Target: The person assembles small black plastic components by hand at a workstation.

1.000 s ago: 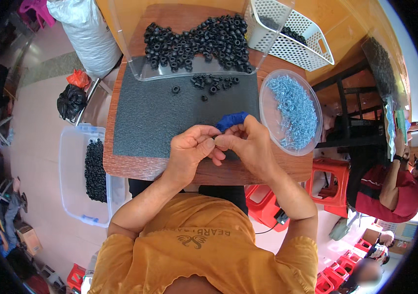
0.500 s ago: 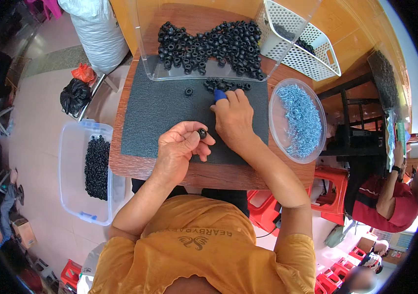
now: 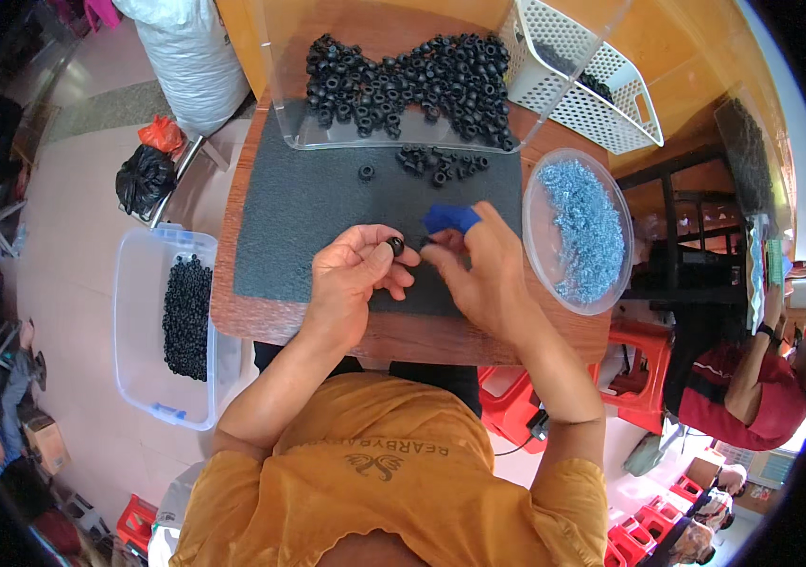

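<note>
My left hand (image 3: 348, 274) pinches a small black ring-shaped part (image 3: 395, 247) between thumb and fingers, above the front half of the dark grey mat (image 3: 280, 227). Close beside it on the right, my right hand (image 3: 483, 269) is closed, with a blue cover (image 3: 450, 218) on one finger. A small black part (image 3: 424, 242), slightly blurred, shows at its thumb tip. Beyond both hands lies a loose group of similar black parts (image 3: 441, 165) on the mat. A single black part (image 3: 366, 173) sits apart to the left of them.
A clear tray (image 3: 403, 135) heaped with black parts stands at the back. To the right are a round tub (image 3: 528, 241) of pale blue pieces and a white perforated basket (image 3: 554, 106). A clear bin (image 3: 129, 331) stands left of the table. A person (image 3: 753, 387) is at far right.
My right hand has drawn back from the loose group toward my left hand, bringing a small black part. Some parts in that group have shifted. My left hand keeps its pinch nearly in place.
</note>
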Action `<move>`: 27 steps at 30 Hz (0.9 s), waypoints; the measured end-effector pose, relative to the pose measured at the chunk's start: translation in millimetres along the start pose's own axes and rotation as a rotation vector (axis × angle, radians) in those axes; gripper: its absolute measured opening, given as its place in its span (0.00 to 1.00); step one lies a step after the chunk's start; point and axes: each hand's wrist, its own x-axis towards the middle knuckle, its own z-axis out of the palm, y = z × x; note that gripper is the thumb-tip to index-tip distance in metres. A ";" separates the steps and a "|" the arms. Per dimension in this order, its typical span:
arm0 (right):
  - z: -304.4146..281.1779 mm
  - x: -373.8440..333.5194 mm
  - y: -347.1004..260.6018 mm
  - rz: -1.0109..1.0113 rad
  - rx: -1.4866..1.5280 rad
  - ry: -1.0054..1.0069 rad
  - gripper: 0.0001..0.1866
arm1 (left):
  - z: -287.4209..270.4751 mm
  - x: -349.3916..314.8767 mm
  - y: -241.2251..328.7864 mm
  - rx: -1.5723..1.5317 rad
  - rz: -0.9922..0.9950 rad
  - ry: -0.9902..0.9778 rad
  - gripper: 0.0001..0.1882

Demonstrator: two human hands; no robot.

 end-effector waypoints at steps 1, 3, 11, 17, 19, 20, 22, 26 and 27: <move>-2.0 -4.2 -3.0 -0.027 0.004 -0.031 0.13 | 4.0 -0.3 -1.5 0.043 0.025 0.030 0.11; -5.4 -8.2 -6.3 -0.051 0.007 -0.060 0.13 | 10.8 -1.1 -7.2 0.088 0.046 0.059 0.10; -3.3 -13.7 -13.4 -0.165 -0.101 -0.013 0.17 | 27.1 -5.3 -23.2 0.208 0.249 0.065 0.09; -2.4 -23.1 -21.1 -0.119 -0.028 0.100 0.19 | 31.0 -7.8 -16.2 -0.112 0.097 0.002 0.11; -0.2 -23.2 -21.6 -0.136 -0.024 0.135 0.19 | 29.2 -8.3 -19.0 -0.132 0.104 0.009 0.11; 0.4 -23.3 -21.8 -0.154 -0.020 0.170 0.18 | 28.8 -8.7 -20.3 -0.151 0.112 0.014 0.11; -2.5 -23.1 -25.6 -0.126 -0.018 0.145 0.17 | 30.3 -10.4 -19.3 -0.155 0.109 0.029 0.11; -12.8 -26.0 -27.8 0.177 0.215 0.074 0.14 | 24.7 -10.0 -18.0 -0.120 0.105 -0.046 0.10; -15.2 -24.8 -28.6 0.177 0.216 0.074 0.14 | 24.0 -10.5 -17.1 -0.120 0.105 -0.046 0.10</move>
